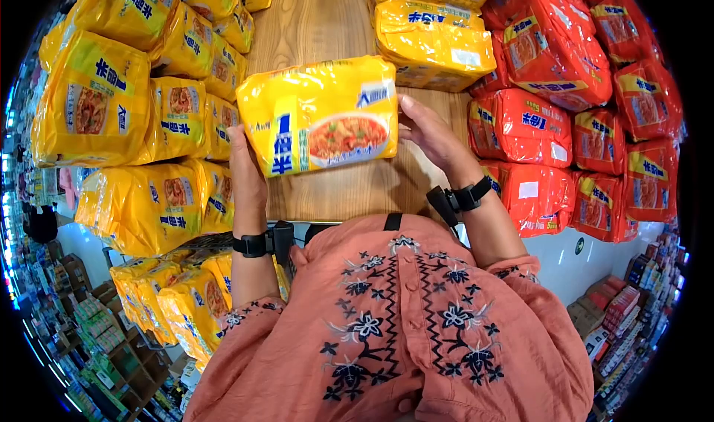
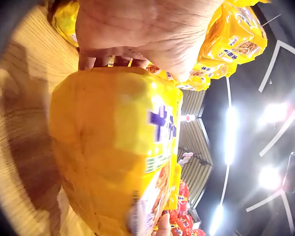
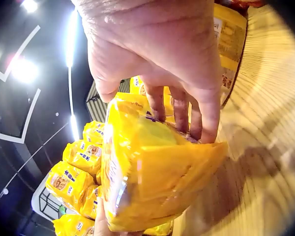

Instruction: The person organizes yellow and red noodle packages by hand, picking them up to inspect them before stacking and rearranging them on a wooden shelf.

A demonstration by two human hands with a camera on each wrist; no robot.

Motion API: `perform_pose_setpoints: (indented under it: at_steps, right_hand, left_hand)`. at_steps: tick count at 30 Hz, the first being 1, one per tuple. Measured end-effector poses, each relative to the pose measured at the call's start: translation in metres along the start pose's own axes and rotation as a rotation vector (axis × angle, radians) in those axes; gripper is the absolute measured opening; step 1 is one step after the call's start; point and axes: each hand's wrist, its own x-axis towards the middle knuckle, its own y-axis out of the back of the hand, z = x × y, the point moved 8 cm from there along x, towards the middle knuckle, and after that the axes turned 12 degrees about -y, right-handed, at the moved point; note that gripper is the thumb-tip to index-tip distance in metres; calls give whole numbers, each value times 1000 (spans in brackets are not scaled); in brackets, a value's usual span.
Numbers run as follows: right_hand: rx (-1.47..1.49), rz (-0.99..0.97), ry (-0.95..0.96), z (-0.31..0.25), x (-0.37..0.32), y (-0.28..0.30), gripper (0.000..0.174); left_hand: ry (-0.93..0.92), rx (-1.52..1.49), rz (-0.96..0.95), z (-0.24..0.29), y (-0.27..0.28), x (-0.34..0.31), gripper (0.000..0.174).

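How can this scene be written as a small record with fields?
held item: yellow packet
left hand: grips its left end
right hand: grips its right end
printed bowl: faces the head camera
below: wooden table
left side: yellow packs
right side: red packs, some yellow

Red packets (image 1: 532, 128) sit piled at right, and strip lights (image 2: 230, 135) cross a dark ceiling (image 2: 248, 93).

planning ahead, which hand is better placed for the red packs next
Right, probably: the right hand is nearer the red packs; the left hand holds the far end of the yellow pack.
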Motion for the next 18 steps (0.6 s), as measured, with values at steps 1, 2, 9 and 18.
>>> perform_pose_setpoints:
  at_steps: [1, 2, 9, 18]
  right_hand:
    - [24, -13, 27, -3, -1, -1, 54]
    - [23, -7, 29, -4, 0, 0, 54]
    - [8, -7, 27, -4, 1, -7, 51]
    - [-138, 60, 51, -4, 14, -3, 40]
  left_hand:
    - [7, -31, 29, 0, -1, 0, 62]
    - [-10, -30, 2, 1, -3, 2, 66]
    - [78, 21, -15, -36, 15, 12, 65]
    - [40, 126, -30, -28, 21, 19, 58]
